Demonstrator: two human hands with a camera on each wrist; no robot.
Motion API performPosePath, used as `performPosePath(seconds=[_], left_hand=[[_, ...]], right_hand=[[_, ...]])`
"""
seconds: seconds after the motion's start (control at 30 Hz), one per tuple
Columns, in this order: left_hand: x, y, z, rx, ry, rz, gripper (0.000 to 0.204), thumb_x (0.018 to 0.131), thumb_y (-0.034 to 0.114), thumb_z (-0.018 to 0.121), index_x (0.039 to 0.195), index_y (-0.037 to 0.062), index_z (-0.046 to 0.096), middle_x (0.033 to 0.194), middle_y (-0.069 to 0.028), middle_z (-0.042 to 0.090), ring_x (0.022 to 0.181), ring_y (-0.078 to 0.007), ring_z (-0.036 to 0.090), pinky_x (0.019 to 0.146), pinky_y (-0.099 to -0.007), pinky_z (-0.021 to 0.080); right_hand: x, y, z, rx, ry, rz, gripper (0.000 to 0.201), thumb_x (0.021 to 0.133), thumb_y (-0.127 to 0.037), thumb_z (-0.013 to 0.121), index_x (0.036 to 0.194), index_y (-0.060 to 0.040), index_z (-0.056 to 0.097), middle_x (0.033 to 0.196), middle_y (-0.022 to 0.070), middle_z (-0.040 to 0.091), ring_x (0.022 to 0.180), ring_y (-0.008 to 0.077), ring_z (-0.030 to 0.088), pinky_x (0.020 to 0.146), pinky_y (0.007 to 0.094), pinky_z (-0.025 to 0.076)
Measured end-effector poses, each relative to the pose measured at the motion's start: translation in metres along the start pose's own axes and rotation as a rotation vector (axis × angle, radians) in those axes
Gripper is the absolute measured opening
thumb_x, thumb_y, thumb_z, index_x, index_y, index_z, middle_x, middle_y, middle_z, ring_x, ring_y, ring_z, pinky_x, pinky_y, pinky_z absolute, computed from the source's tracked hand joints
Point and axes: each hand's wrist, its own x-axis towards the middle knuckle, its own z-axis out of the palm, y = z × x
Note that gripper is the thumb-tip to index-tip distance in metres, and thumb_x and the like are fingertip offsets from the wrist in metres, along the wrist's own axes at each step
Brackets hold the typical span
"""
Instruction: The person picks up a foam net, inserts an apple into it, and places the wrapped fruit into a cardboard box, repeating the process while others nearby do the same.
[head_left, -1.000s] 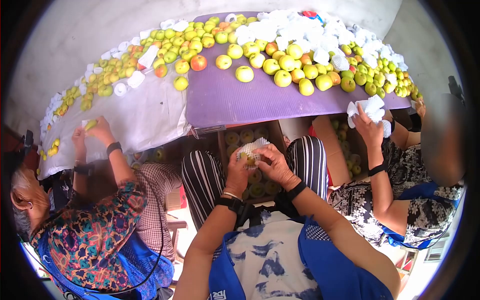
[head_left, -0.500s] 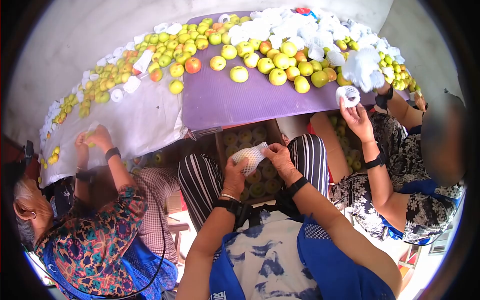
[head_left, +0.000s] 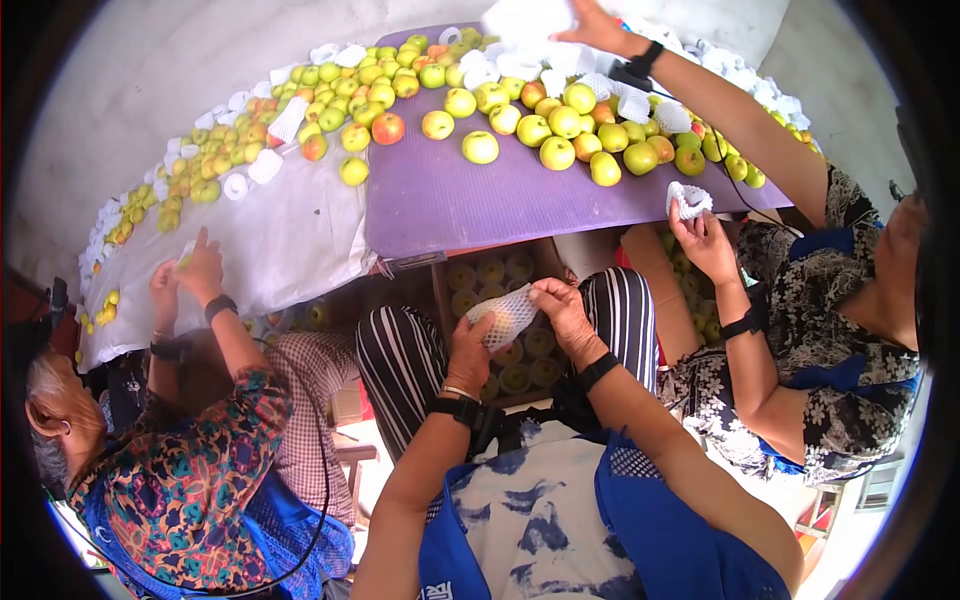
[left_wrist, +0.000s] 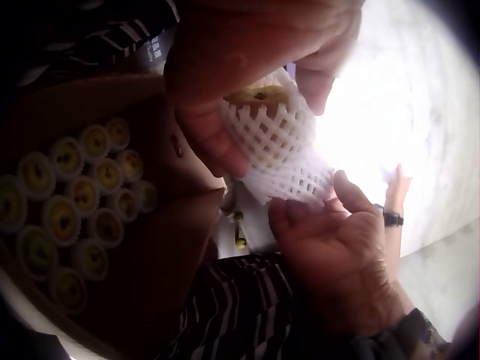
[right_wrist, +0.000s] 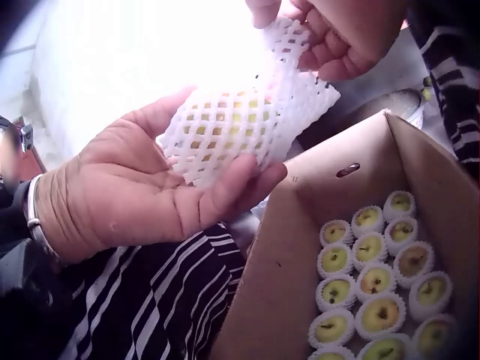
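Observation:
A white foam net sleeve (head_left: 510,316) lies between my two hands over my lap. My left hand (head_left: 468,352) curls its fingers and thumb round the sleeved end, where a yellow-green apple (left_wrist: 259,97) fills the mesh. The stem end of this apple shows at the net's opening in the left wrist view. With fingertips and thumb, my right hand (head_left: 566,318) pinches the slack far end of the net, which is stretched out to the right. Through the mesh in the right wrist view, the apple's skin shows yellow with reddish patches.
Below my hands, between the striped knees, stands a cardboard box (right_wrist: 292,225) with rows of net-wrapped apples (right_wrist: 382,312). The purple-topped table (head_left: 440,215) ahead bears loose apples (head_left: 480,148) and piled foam nets (head_left: 632,102). People sit close on my left (head_left: 180,480) and right (head_left: 770,330).
My right hand has shifted from the apple to the net's far end, and the net now extends rightward. The person on the right has reached an arm across the table with white nets.

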Motion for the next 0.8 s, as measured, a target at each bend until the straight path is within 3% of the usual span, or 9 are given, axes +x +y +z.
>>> performPosePath(seconds=[0.07, 0.13, 0.2, 0.27, 0.37, 0.5, 0.57, 0.73, 0.8], left_hand=[[0.001, -0.002, 0.000, 0.003, 0.031, 0.002, 0.040, 0.078, 0.029, 0.058, 0.111, 0.0103, 0.045, 0.099, -0.0049, 0.058, 0.087, -0.0201, 0.058, 0.069, -0.0372, 0.048], [0.001, -0.003, -0.001, 0.008, 0.065, 0.004, 0.039, 0.079, 0.031, 0.057, 0.111, 0.0108, 0.045, 0.099, -0.0051, 0.058, 0.087, -0.0202, 0.058, 0.068, -0.0369, 0.049], [0.003, -0.004, -0.002, -0.020, 0.069, 0.021, 0.039, 0.080, 0.031, 0.056, 0.111, 0.0112, 0.044, 0.099, -0.0052, 0.057, 0.088, -0.0202, 0.058, 0.067, -0.0363, 0.049], [0.004, -0.004, -0.003, -0.030, 0.057, 0.018, 0.039, 0.080, 0.031, 0.056, 0.111, 0.0112, 0.044, 0.099, -0.0052, 0.057, 0.087, -0.0203, 0.058, 0.066, -0.0364, 0.049], [0.004, -0.003, 0.002, -0.045, 0.044, 0.010, 0.040, 0.080, 0.031, 0.056, 0.111, 0.0112, 0.043, 0.100, -0.0054, 0.057, 0.088, -0.0205, 0.057, 0.067, -0.0366, 0.049], [0.007, -0.005, 0.002, -0.067, -0.023, -0.012, 0.040, 0.079, 0.025, 0.060, 0.112, 0.0110, 0.042, 0.104, -0.0056, 0.054, 0.091, -0.0216, 0.056, 0.071, -0.0383, 0.049], [0.010, -0.010, -0.001, -0.081, -0.010, -0.026, 0.041, 0.078, 0.022, 0.061, 0.112, 0.0109, 0.042, 0.106, -0.0057, 0.053, 0.092, -0.0223, 0.055, 0.072, -0.0394, 0.049], [0.007, -0.004, 0.004, -0.125, -0.019, -0.054, 0.045, 0.075, 0.015, 0.064, 0.113, 0.0108, 0.040, 0.109, -0.0067, 0.050, 0.095, -0.0235, 0.054, 0.073, -0.0417, 0.049], [0.004, 0.000, 0.007, -0.089, -0.102, -0.020, 0.043, 0.075, 0.013, 0.064, 0.112, 0.0106, 0.041, 0.106, -0.0071, 0.052, 0.092, -0.0228, 0.055, 0.071, -0.0411, 0.050]], right_hand=[[-0.001, -0.002, 0.001, -0.098, -0.059, -0.006, 0.009, 0.077, -0.009, 0.061, 0.082, -0.0013, 0.059, 0.080, 0.0008, 0.059, 0.074, 0.0108, 0.054, 0.066, 0.0263, 0.045], [-0.004, -0.005, 0.004, -0.514, -0.142, -0.176, 0.012, 0.076, -0.009, 0.062, 0.084, -0.0005, 0.059, 0.080, 0.0010, 0.059, 0.077, 0.0108, 0.054, 0.070, 0.0283, 0.045], [-0.006, -0.011, 0.008, -0.489, -0.176, -0.174, 0.014, 0.076, -0.007, 0.062, 0.088, -0.0001, 0.058, 0.082, 0.0016, 0.059, 0.079, 0.0096, 0.055, 0.073, 0.0276, 0.046], [-0.006, -0.012, 0.009, -0.182, -0.193, -0.006, 0.013, 0.077, -0.004, 0.061, 0.089, -0.0009, 0.058, 0.084, 0.0019, 0.060, 0.077, 0.0085, 0.054, 0.072, 0.0251, 0.046], [-0.004, -0.008, 0.010, -0.046, -0.189, -0.013, 0.013, 0.077, -0.002, 0.060, 0.090, -0.0011, 0.058, 0.083, 0.0017, 0.060, 0.075, 0.0084, 0.055, 0.071, 0.0237, 0.046], [0.000, -0.008, 0.012, -0.030, -0.092, 0.000, 0.014, 0.077, -0.001, 0.061, 0.090, -0.0009, 0.057, 0.081, 0.0016, 0.059, 0.074, 0.0088, 0.055, 0.069, 0.0244, 0.047], [0.004, -0.002, 0.009, -0.004, -0.049, 0.091, 0.016, 0.076, -0.001, 0.061, 0.091, -0.0004, 0.057, 0.081, 0.0022, 0.059, 0.073, 0.0092, 0.055, 0.068, 0.0250, 0.047], [0.002, -0.006, 0.013, 0.090, -0.039, 0.115, 0.014, 0.076, -0.002, 0.061, 0.090, 0.0002, 0.058, 0.080, 0.0028, 0.059, 0.072, 0.0095, 0.055, 0.067, 0.0254, 0.048], [0.002, -0.004, 0.014, 0.116, -0.023, 0.134, 0.013, 0.077, -0.004, 0.060, 0.089, 0.0008, 0.058, 0.080, 0.0028, 0.059, 0.072, 0.0096, 0.055, 0.067, 0.0253, 0.048]])
